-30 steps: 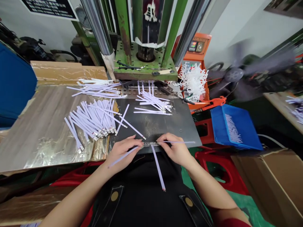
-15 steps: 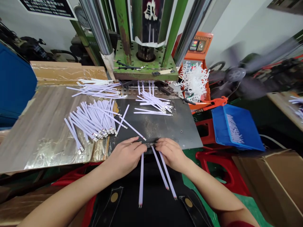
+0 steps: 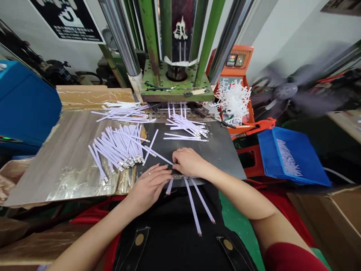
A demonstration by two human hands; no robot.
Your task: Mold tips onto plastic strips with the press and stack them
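Note:
A narrow slotted metal bar lies at the front edge of the dark plate, with several lavender flat cables hanging from it toward my apron. My left hand is closed at the bar's left end, its thumb hidden; a short stretch of cable shows below the fingers. Just above the bar, my right hand has its fingers curled together at the end of a loose lavender cable. The fingertips hide that cable's end.
Piles of lavender cables lie at left, with more behind my hands. A green press stands at the back. On the right are an orange box of white pieces, pliers, a blue bin and a blurred fan.
My right hand has left the bar's right end and moved up and left to the loose cable. My left hand stays at the bar. The view has tilted upward slightly.

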